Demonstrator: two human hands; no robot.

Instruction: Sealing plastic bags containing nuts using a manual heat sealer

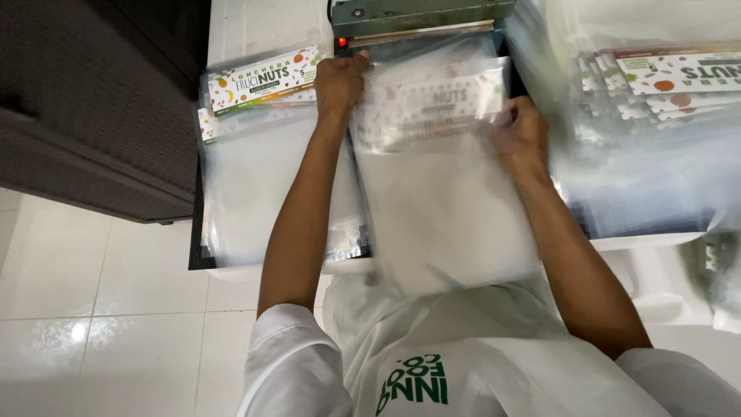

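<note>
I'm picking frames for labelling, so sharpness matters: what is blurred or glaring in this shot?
Head view: the clear bag and right hand are smeared by motion blur; the right stack of bags is soft too. The left hand and left stack of bags look sharper. A lamp glare spot sits on the floor tile.

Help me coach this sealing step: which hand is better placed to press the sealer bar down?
Probably the left hand: it sits at the clear bag's top corner, right below the heat sealer and its red light. The right hand grips the bag's side edge, farther from the bar.
</note>
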